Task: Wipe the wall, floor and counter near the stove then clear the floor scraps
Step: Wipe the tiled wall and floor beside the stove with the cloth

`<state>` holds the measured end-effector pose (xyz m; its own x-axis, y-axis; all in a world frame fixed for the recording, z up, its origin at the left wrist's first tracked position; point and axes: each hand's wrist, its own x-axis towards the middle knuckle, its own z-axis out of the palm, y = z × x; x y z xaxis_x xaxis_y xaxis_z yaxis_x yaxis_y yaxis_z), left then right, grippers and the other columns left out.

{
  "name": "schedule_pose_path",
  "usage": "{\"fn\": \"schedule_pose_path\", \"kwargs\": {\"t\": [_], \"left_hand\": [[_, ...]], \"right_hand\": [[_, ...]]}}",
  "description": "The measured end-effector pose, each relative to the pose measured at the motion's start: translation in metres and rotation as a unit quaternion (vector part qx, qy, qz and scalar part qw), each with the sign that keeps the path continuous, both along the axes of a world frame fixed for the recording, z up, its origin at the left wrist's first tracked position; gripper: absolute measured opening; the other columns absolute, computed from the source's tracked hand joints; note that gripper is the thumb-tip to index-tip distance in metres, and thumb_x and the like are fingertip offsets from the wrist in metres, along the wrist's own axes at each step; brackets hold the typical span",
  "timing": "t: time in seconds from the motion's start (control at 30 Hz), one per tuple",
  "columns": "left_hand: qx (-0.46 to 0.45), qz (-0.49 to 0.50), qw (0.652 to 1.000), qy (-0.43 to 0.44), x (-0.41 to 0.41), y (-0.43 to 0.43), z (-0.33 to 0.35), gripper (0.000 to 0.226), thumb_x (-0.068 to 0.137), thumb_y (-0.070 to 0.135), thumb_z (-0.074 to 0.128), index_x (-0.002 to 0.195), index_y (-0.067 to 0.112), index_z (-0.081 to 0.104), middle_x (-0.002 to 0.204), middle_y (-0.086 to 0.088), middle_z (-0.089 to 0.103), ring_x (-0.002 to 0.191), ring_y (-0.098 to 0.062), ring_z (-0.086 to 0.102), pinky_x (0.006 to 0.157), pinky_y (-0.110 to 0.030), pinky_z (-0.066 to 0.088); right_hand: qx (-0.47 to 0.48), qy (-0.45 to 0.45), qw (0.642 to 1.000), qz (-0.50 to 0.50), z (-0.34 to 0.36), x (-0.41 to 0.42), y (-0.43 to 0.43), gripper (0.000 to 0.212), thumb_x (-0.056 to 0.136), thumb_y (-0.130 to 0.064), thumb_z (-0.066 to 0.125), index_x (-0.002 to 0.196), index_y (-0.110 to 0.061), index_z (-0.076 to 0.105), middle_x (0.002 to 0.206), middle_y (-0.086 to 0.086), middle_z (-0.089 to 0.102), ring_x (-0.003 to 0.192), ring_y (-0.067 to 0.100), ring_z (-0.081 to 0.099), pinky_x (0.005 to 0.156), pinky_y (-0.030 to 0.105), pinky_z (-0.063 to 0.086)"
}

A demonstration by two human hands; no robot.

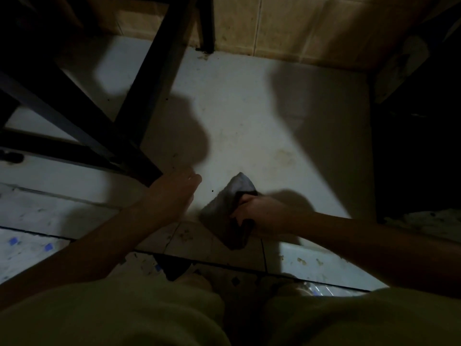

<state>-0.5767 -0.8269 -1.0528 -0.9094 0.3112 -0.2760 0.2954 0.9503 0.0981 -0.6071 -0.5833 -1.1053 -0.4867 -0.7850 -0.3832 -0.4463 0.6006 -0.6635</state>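
The right hand [259, 216] grips a grey cloth [224, 211], fingers curled over its right edge, pressing it flat on the pale floor [249, 116]. The cloth lies at the near edge of the lit patch, its lower corner over a tile seam. The left hand [174, 193] is open, fingers together and holding nothing, hovering just left of the cloth beside the foot of a black frame [139, 101]. That frame closes off the left side. Ahead, bare floor runs to the tiled wall [299, 28]. Dark specks [185, 236] dot the tiles near the cloth. The right side is too dark to read.
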Motion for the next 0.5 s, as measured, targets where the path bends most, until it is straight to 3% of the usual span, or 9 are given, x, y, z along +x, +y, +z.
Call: {"fn": "schedule_pose_path", "kwargs": {"t": [0.07,0.13,0.23,0.3,0.4,0.5], "left_hand": [[-0.006,-0.007,1.000,-0.007,0.003,-0.001,0.000,0.028,0.095,0.011,0.040,0.120,0.008,0.053,0.123,-0.008,0.052,0.111,-0.020,0.048,0.092,-0.036,0.042],[-0.015,-0.007,1.000,-0.005,0.007,0.000,0.001,0.028,0.096,0.013,0.039,0.121,0.009,0.051,0.124,-0.006,0.050,0.112,-0.020,0.047,0.092,-0.035,0.042],[-0.018,0.001,1.000,-0.011,0.013,0.001,0.003,0.029,0.098,0.016,0.036,0.124,0.010,0.048,0.126,-0.005,0.047,0.110,-0.019,0.048,0.090,-0.035,0.044],[-0.029,-0.003,0.999,-0.019,0.016,0.000,0.004,0.030,0.099,0.017,0.034,0.125,0.011,0.046,0.127,-0.005,0.045,0.112,-0.019,0.047,0.091,-0.036,0.044],[-0.026,0.011,0.999,-0.025,0.018,-0.002,0.006,0.029,0.099,0.017,0.037,0.125,0.010,0.047,0.128,-0.007,0.045,0.114,-0.021,0.047,0.091,-0.037,0.043],[-0.029,0.014,0.999,-0.028,0.019,-0.003,0.007,0.028,0.097,0.014,0.039,0.123,0.009,0.048,0.128,-0.007,0.047,0.113,-0.022,0.047,0.089,-0.038,0.044]], "right_hand": [[0.000,0.037,0.999,-0.011,-0.001,-0.006,0.008,0.011,0.089,-0.017,0.054,0.084,-0.022,0.061,0.083,-0.006,0.060,0.063,-0.006,0.057,0.053,0.004,0.041],[-0.008,0.037,0.999,-0.037,0.002,-0.011,0.021,0.013,0.086,-0.014,0.056,0.075,-0.021,0.059,0.075,-0.003,0.056,0.054,-0.003,0.056,0.052,0.011,0.045],[0.000,0.029,0.998,-0.048,0.006,-0.013,0.031,0.007,0.083,-0.023,0.056,0.081,-0.020,0.062,0.085,0.004,0.059,0.074,0.015,0.060,0.072,0.030,0.052],[0.019,0.031,0.999,-0.026,0.004,-0.012,0.030,0.015,0.085,-0.025,0.056,0.096,-0.019,0.065,0.103,0.007,0.062,0.095,0.024,0.060,0.088,0.041,0.051],[0.087,0.066,0.988,0.105,0.009,-0.008,0.016,0.033,0.094,-0.019,0.050,0.126,-0.023,0.057,0.135,0.002,0.052,0.125,0.020,0.045,0.109,0.034,0.036],[0.061,0.077,0.988,0.117,0.019,-0.005,0.003,0.042,0.091,-0.012,0.050,0.130,-0.027,0.053,0.137,0.002,0.048,0.122,0.021,0.045,0.103,0.036,0.040]]}}
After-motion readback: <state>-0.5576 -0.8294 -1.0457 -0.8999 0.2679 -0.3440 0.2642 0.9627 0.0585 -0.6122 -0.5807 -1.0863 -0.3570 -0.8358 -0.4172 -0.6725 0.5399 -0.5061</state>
